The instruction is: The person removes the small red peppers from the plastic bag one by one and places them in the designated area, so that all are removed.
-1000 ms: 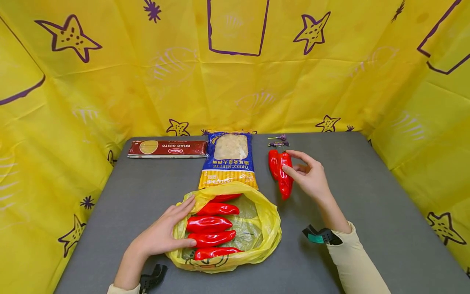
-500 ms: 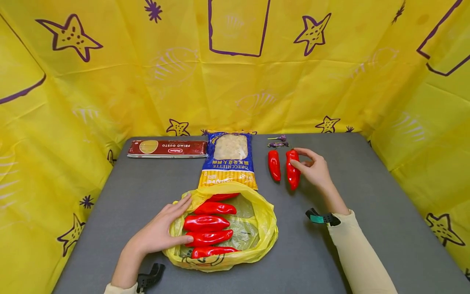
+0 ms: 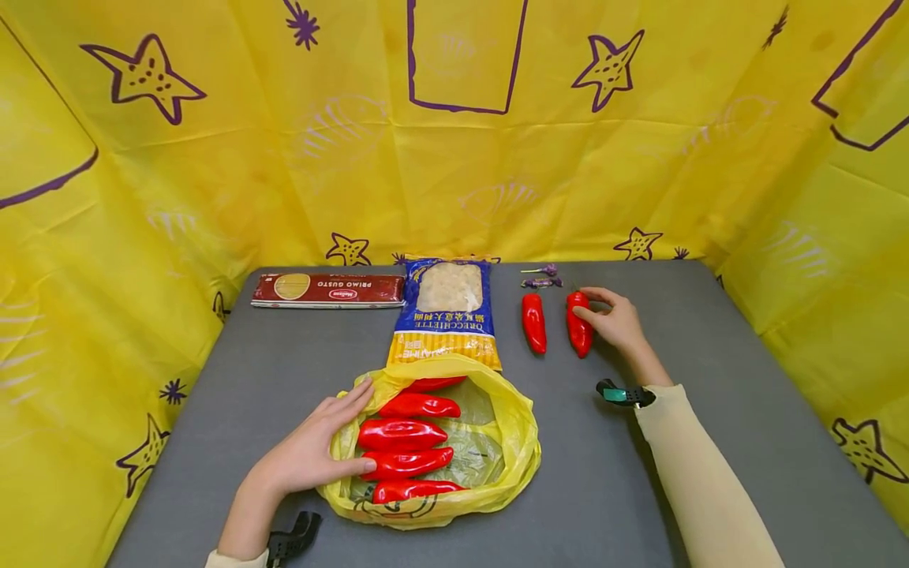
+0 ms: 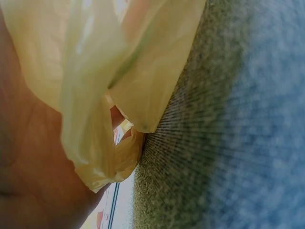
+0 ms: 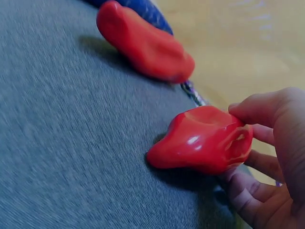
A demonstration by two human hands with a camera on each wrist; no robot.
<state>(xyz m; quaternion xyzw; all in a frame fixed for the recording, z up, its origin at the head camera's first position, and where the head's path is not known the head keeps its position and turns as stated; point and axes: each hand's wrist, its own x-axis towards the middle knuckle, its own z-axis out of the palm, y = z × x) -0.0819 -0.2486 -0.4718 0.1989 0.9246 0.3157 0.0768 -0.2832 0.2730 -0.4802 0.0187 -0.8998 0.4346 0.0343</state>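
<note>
Pinched by its top end, a glossy red pepper [image 3: 580, 325] is in my right hand [image 3: 616, 322], with thumb and fingers at either side. The right wrist view shows this pepper [image 5: 202, 140] low over the dark table. Another red pepper [image 3: 534, 323] lies just to its left, apart from it. My left hand [image 3: 308, 451] spreads over the left rim of a yellow plastic bag [image 3: 521, 442], fingers fairly straight and thumb over the peppers inside. Several red peppers [image 3: 402, 434] lie side by side in the bag. Up close, bag plastic [image 4: 95, 119] covers part of the left palm.
A blue and yellow orecchiette pack [image 3: 447, 312] lies behind the bag. To its left is a long dark red spaghetti pack [image 3: 330, 291]. A purple-wrapped candy [image 3: 542, 282] and a lollipop [image 3: 543, 270] lie at the back. Yellow cloth [image 3: 461, 158] encloses the grey table [image 3: 277, 371].
My right hand has carried its pepper rightward, away from the other one, which stays put. A gap now separates the two. My left hand has stayed on the bag's rim.
</note>
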